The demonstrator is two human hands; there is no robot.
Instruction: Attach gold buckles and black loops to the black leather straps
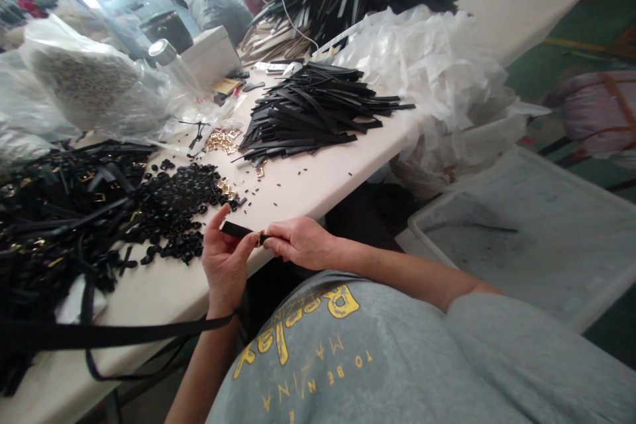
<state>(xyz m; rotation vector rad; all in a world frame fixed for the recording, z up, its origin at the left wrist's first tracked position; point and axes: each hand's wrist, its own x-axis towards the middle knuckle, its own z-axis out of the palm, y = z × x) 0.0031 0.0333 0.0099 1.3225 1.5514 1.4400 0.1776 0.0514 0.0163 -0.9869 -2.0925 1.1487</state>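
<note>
Short flat black leather strap (237, 230) spans between both hands at white table (318, 179) edge; left hand (224, 262) fingers curled, thumb pressing one end; right hand (298, 243) pinches other end, fingertips closed on it; heap of small black plastic rings (173, 209) just beyond.

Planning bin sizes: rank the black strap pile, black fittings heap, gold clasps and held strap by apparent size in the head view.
1. black strap pile
2. black fittings heap
3. gold clasps and held strap look alike; strap is nearer, so unranked.
</note>
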